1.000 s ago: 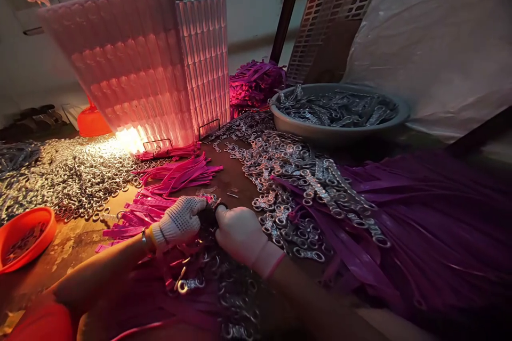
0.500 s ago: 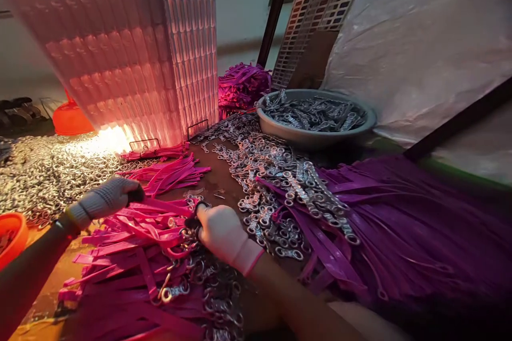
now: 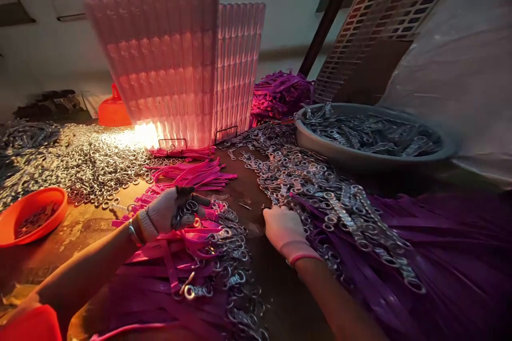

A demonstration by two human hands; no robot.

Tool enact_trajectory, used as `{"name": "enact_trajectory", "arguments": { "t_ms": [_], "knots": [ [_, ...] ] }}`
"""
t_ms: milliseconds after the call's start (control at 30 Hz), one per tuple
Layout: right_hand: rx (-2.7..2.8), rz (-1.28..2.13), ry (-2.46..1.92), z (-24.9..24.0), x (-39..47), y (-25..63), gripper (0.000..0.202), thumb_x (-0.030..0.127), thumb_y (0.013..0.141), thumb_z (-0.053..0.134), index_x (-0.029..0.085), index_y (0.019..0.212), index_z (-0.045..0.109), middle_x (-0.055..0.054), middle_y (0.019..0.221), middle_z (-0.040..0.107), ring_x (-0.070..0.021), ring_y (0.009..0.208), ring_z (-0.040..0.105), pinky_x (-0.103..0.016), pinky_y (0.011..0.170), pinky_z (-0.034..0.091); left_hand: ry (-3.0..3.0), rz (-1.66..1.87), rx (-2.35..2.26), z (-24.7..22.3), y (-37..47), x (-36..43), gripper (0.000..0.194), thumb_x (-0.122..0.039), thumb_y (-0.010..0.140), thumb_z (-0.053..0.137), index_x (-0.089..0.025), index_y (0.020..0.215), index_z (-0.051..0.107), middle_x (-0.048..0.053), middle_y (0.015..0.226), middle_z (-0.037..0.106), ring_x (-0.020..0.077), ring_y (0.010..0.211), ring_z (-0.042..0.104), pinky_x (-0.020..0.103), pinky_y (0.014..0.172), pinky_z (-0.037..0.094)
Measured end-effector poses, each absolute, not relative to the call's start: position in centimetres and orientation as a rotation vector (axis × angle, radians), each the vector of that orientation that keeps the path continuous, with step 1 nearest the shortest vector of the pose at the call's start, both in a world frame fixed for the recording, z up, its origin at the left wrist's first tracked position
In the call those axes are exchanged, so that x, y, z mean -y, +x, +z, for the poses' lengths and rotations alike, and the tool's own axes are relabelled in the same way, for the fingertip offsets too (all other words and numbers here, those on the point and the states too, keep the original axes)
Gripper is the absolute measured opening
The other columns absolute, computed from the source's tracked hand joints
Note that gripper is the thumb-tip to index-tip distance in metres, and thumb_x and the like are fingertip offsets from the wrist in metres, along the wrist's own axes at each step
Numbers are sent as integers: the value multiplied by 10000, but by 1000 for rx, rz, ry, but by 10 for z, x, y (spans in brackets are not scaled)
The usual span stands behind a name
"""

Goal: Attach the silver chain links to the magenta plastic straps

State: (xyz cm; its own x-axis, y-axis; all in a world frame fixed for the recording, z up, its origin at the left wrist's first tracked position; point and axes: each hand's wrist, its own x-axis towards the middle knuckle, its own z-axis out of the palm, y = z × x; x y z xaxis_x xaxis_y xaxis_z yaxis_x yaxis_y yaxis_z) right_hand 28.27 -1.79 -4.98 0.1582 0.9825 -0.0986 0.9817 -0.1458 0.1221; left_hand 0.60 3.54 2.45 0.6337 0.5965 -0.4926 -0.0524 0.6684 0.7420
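Note:
My left hand (image 3: 170, 213), in a pale glove with dark fingertips, is closed around several small metal rings (image 3: 192, 206). It is above a heap of pink straps (image 3: 148, 261), which have metal fittings (image 3: 236, 277) at their right ends. My right hand (image 3: 285, 230), also gloved, is closed at the left edge of a pile of shiny metal links (image 3: 316, 176) with ringed ends. Its fingertips are turned away from me, so what they hold, if anything, is hidden. Purple straps (image 3: 432, 256) fan out on the right beside these links.
A grey basin (image 3: 344, 154) full of metal links stands behind the pile. At left lie a mound of metal rings (image 3: 92, 162) and an orange bowl (image 3: 60, 213) with small metal parts. Two ribbed translucent panels (image 3: 160, 64) stand upright beyond, with a bright lamp glow (image 3: 148, 133) at their foot.
My right hand has left the pink straps and moved right to the metal links. My left hand has turned so that rings show in its fingers. The view has swung left.

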Motion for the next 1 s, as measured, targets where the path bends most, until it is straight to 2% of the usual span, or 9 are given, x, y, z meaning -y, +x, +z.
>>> {"name": "enact_trajectory", "arguments": {
  "t_ms": [67, 133, 267, 367, 500, 600, 667, 833, 1000],
  "knots": [
    [-1928, -11, 2311, -49, 20, 282, 310, 37, 828, 459, 100, 951, 737, -218, 953, 708, -296, 932, 676, -348, 714, 452, 821, 441, -854, 27, 6, -29, 281, -193, 817, 541, -59, 1031, 663, 59, 670, 660, 56, 404, 512, 139, 367, 348],
    [-1908, -29, 2374, -47, 21, 281, 294, 37, 814, 472, 110, 929, 732, -210, 927, 711, -298, 910, 675, -352, 708, 442, 909, 470, -889, 28, 7, -23, 263, -126, 760, 576, -100, 1010, 656, 12, 635, 635, 35, 380, 461, 129, 352, 300],
    [-1928, -23, 2529, -39, 22, 276, 294, 28, 788, 479, 84, 980, 694, -238, 1036, 682, -330, 1041, 617, -400, 809, 414, 1138, 544, -943, 31, 13, -15, 186, -299, 784, 663, -123, 829, 623, -15, 594, 600, 22, 340, 373, 146, 309, 243],
    [-2033, -127, 2576, -31, 23, 267, 350, 35, 786, 465, 107, 1072, 654, -166, 994, 706, -252, 960, 642, -318, 779, 429, 1144, 531, -995, 33, 19, -16, 293, -406, 778, 679, -122, 816, 618, -28, 566, 565, 17, 339, 346, 143, 309, 231],
    [-2505, -827, 2655, -20, 31, 248, 412, 74, 791, 438, 156, 1153, 617, -83, 957, 717, -198, 916, 645, -274, 797, 464, 999, 521, -912, 30, 33, -18, 285, -374, 739, 731, -128, 823, 616, -73, 520, 456, 6, 350, 312, 134, 329, 205],
    [-2767, -1684, 2493, -14, 38, 230, 351, 252, 830, 511, 148, 1150, 611, -95, 1004, 705, -222, 941, 626, -332, 868, 476, 1019, 579, -833, 26, 48, -15, 283, -374, 745, 746, -127, 773, 611, -79, 511, 422, 4, 353, 295, 144, 337, 188],
    [-2742, -2038, 2379, -12, 42, 221, 400, 365, 821, 557, 149, 1154, 609, -90, 996, 704, -232, 923, 613, -357, 871, 479, 1047, 650, -829, 24, 59, -11, 283, -377, 742, 753, -120, 800, 648, -64, 512, 458, 10, 365, 316, 152, 349, 204],
    [-2644, -2265, 2569, -11, 45, 211, 341, 357, 797, 530, 151, 1039, 656, -52, 921, 686, -224, 927, 577, -349, 880, 456, 1076, 762, -764, 22, 82, -1, 389, -348, 698, 789, -99, 991, 731, 42, 710, 662, 68, 535, 514, 181, 478, 376],
    [-2504, -2255, 2856, -11, 46, 212, 239, 302, 714, 501, 162, 811, 669, -14, 742, 637, -186, 790, 525, -288, 731, 452, 1246, 761, -715, 16, 88, -1, 400, -378, 770, 739, -108, 1065, 721, 76, 839, 696, 137, 708, 599, 235, 624, 471]
  ]
}}
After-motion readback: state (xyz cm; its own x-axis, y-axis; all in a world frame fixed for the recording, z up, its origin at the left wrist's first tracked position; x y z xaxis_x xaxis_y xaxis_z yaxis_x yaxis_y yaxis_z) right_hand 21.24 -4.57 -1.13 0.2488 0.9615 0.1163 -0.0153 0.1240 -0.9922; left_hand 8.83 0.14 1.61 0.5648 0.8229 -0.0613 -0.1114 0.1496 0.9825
